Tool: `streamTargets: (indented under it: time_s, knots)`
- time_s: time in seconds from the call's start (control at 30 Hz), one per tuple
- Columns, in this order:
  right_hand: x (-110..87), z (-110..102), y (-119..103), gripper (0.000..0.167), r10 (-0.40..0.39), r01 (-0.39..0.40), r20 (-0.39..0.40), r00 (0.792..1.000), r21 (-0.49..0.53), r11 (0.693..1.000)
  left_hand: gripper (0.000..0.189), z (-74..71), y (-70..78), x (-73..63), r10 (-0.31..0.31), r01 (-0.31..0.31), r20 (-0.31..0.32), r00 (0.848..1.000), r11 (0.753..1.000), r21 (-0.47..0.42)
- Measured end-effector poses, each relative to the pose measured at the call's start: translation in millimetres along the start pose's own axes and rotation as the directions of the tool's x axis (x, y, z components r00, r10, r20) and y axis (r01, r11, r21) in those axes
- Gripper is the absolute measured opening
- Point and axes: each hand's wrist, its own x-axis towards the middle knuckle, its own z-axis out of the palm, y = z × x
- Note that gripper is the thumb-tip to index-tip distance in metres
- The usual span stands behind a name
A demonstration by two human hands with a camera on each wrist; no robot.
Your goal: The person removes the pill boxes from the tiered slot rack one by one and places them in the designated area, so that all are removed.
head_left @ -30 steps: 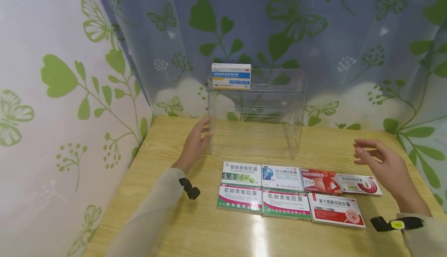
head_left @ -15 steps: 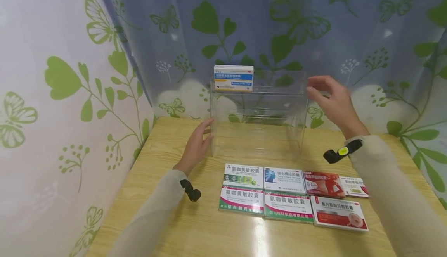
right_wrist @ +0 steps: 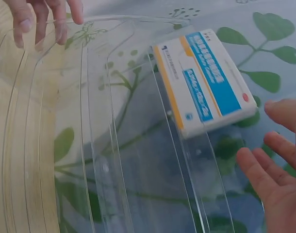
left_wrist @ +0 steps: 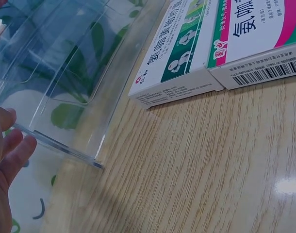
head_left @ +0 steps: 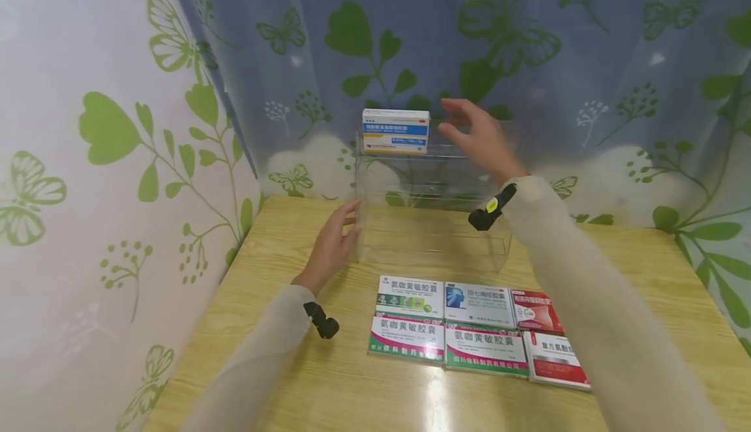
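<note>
A clear plastic tiered display rack stands on the table. On its top tier, at the left end, sits a white, blue and yellow medicine box standing upright. My right hand is just right of that box, apart from it, with fingers and thumb spread and nothing held. In the right wrist view, the box lies before the spread fingers. My left hand rests at the rack's left side panel, its fingers loosely bent along the edge, as the left wrist view also shows with its fingers.
Several medicine boxes lie flat in two rows before the rack, among them a green and white one, a green and pink one and a red one. My right forearm covers part of them. A patterned curtain hangs behind.
My right hand has moved left from the table's right side, past the rack's top right corner, to beside the upright box. My left hand has stayed at the rack's side.
</note>
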Motion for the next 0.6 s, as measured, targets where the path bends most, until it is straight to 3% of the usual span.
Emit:
streamTargets:
  time_s: [0.27,0.47,0.6]
  knots:
    - [19.5,28.7,-7.5,0.058,-0.03,0.034,0.033,0.999,-0.105,0.994,0.065,1.0,3.1,0.0,-0.029,0.029,-0.005,1.0,0.999,0.016]
    - [19.6,40.2,-9.6,0.042,-0.105,0.093,-0.08,0.991,-0.135,0.986,0.065,2.4,2.5,0.7,-0.03,0.03,-0.005,1.0,0.999,0.014]
    - [14.2,32.1,-12.4,0.041,-0.136,0.118,-0.187,0.973,-0.104,0.987,0.065,1.8,1.8,0.5,-0.021,0.021,-0.011,1.0,1.0,0.019]
